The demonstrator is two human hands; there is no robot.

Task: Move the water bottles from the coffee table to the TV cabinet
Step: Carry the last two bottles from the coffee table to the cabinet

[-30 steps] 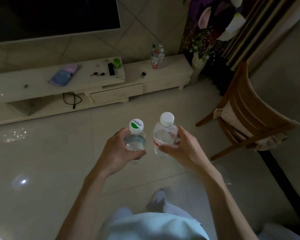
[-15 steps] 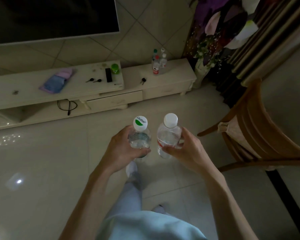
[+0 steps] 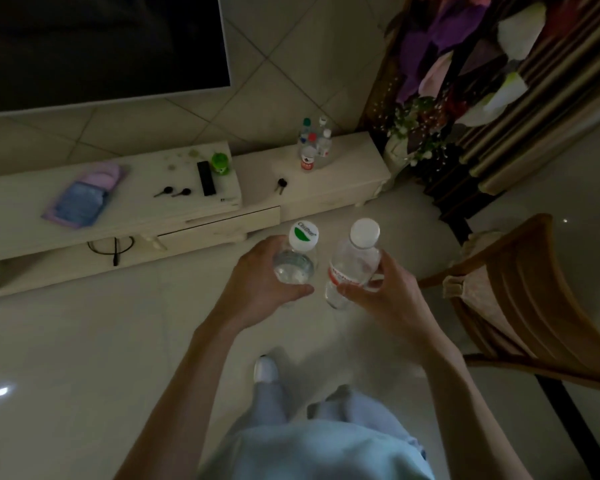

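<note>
At frame centre, the left hand grips a green-capped bottle; the right hand grips a white-capped bottle. More bottles stand on the TV cabinet, upper middle.

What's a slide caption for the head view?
Left hand grips a green-logo-capped bottle, right hand a white-capped bottle, facing the TV cabinet where other bottles stand.

left bottle clear with white cap marked green, right bottle clear with white cap and red label, cream TV cabinet, black remote, green cup, blue-and-lilac pouch, brown wooden chair, purple and white flowers, pale glossy floor tiles
</note>
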